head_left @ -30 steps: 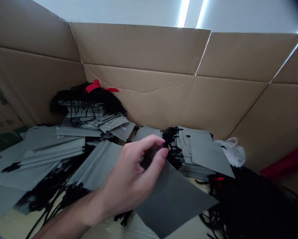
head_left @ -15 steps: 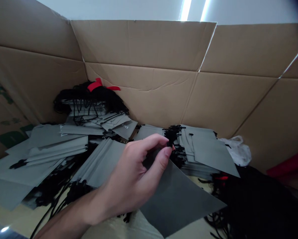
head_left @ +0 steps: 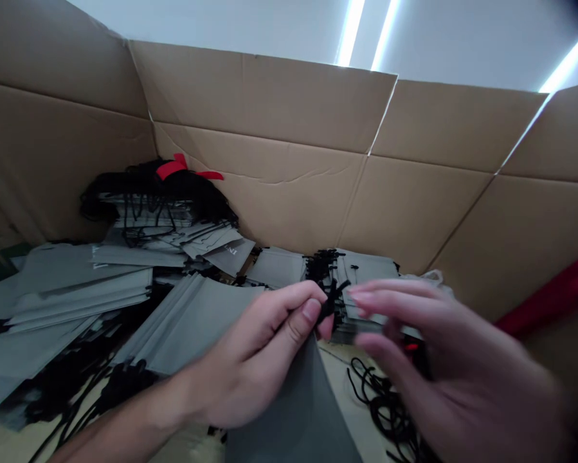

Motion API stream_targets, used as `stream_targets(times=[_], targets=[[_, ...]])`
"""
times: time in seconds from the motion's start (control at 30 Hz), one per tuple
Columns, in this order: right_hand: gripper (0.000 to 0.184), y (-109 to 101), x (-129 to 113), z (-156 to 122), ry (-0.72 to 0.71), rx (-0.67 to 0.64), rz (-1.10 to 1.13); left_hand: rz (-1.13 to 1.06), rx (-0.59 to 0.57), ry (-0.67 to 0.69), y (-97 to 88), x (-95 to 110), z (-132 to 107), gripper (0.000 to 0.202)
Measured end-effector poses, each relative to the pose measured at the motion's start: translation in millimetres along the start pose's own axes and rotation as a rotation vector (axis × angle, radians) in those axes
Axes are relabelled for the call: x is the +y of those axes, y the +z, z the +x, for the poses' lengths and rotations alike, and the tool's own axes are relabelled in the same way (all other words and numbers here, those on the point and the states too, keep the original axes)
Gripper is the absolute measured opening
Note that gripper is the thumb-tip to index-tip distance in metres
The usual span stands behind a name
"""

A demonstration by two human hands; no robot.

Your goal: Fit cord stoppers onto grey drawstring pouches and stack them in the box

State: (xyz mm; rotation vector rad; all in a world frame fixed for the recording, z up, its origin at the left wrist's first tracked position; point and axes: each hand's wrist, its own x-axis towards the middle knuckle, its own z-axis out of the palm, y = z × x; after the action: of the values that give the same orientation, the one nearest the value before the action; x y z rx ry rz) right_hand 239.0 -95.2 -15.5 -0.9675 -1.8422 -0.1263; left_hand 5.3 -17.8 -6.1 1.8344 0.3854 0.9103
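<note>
The hands are working just apart: the left hand is pinching black drawstring cords of a grey fabric pouch between thumb and fingers, and the blurred right hand is spreading open just beside them. A cardboard wall is rising behind everything. Stacks of grey pouches are lying along its foot, one stack standing partly hidden behind the right hand. A loose black cord bundle is lying below that hand, farther from the wall. A red ribbon is lying against the wall.
</note>
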Motion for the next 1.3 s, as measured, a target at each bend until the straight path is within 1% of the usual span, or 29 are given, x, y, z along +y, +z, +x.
stream_targets(times=[0.1,0.2,0.23,0.27,0.33,0.37,0.43,0.47,0.53,0.63,0.73,0.83,0.97,1.1,1.2,1.3], targets=[[0.028,20,0,26,-0.059,-0.049,0.111,-0.071,-0.019,0.011,0.7,-3,3,0.041],[0.023,28,-1,30,-0.076,-0.005,0.151,-0.066,-0.017,-0.020,3.9,-7,4,0.040],[0.021,28,-1,28,-0.069,0.017,0.148,-0.052,0.014,-0.024,5.3,-8,3,0.036],[0.019,27,-1,26,-0.054,0.036,0.143,-0.033,0.072,0.002,6.7,-9,3,0.030],[0.018,26,-1,23,-0.017,0.049,0.150,0.016,0.200,0.134,8.4,-12,1,0.012],[0.018,26,-1,22,0.006,0.055,0.159,0.050,0.235,0.217,8.4,-14,1,0.010],[0.018,27,-1,20,0.041,0.071,0.172,0.130,0.244,0.361,6.6,-16,0,0.017],[0.017,27,-1,20,0.056,0.081,0.170,0.167,0.232,0.407,5.1,-16,1,0.018],[0.016,28,-2,20,0.070,0.093,0.152,0.244,0.236,0.481,1.7,-17,3,0.017],[0.016,28,-5,21,0.084,0.063,0.128,0.392,0.276,0.599,-2.2,-16,4,0.015],[0.018,25,-7,22,0.067,0.037,0.090,0.556,0.307,0.682,-4.3,-14,3,0.013],[0.018,23,-7,22,0.050,0.020,0.060,0.630,0.287,0.702,-5.8,-12,1,0.011],[0.020,23,-3,21,0.078,-0.021,0.061,0.671,0.266,0.706,-8.1,-13,3,0.011],[0.018,24,-4,22,0.106,-0.026,0.075,0.712,0.239,0.704,-10.3,-15,4,0.013],[0.017,22,-9,24,0.089,-0.037,0.026,0.772,0.236,0.711,-11.0,-15,3,0.014],[0.017,20,-13,26,0.051,-0.065,-0.018,0.857,0.259,0.771,-10.5,-16,0,0.009]])
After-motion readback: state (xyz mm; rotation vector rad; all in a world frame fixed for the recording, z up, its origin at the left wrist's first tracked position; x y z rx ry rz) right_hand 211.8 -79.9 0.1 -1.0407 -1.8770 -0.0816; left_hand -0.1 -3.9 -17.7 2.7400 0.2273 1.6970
